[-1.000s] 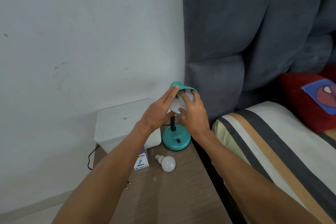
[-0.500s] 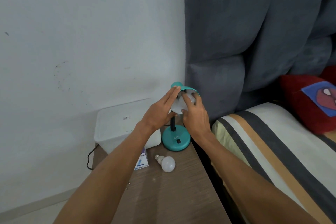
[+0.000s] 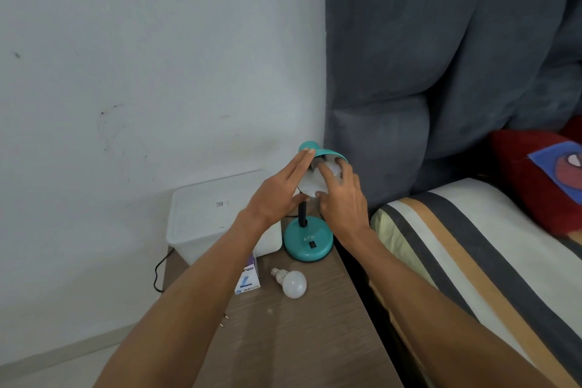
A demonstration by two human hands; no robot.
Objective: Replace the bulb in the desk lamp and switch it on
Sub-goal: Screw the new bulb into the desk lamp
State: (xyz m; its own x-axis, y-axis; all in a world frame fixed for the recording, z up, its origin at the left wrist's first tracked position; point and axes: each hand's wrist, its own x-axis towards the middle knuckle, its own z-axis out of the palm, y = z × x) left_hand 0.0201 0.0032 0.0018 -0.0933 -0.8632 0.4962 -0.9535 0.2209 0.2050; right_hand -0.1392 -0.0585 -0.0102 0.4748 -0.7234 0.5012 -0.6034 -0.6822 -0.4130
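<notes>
Wood-grain worktop (image 3: pixel 293 340) sits in a corner: white wall on the left, grey padded headboard (image 3: pixel 409 57) behind, bed with a striped cover (image 3: pixel 466 249) to the right, red cushion (image 3: pixel 541 179) at the far edge. On the worktop: translucent white plastic box (image 3: pixel 201 217) at the back left, small white-and-purple carton (image 3: pixel 248 280) in front of it, partly hidden by the left forearm. A black cable (image 3: pixel 159 274) drops off the left edge.

Teal desk lamp (image 3: pixel 308 241) stands at the back right, switch on the base facing the camera, shade tilted toward the camera. Left hand (image 3: pixel 277 195) lies flat and open against the shade's left rim. Right hand (image 3: pixel 341 195) has its fingers curled around the white bulb (image 3: pixel 329 172) inside the shade. A spare bulb (image 3: pixel 291 282) lies loose on the worktop in front of the base, touching nothing.

Versus 0.5 s ago: right-hand fingers have shifted round the bulb in the shade, the thumb now lower at the rim. Left hand, lamp base and the loose bulb are unchanged.
</notes>
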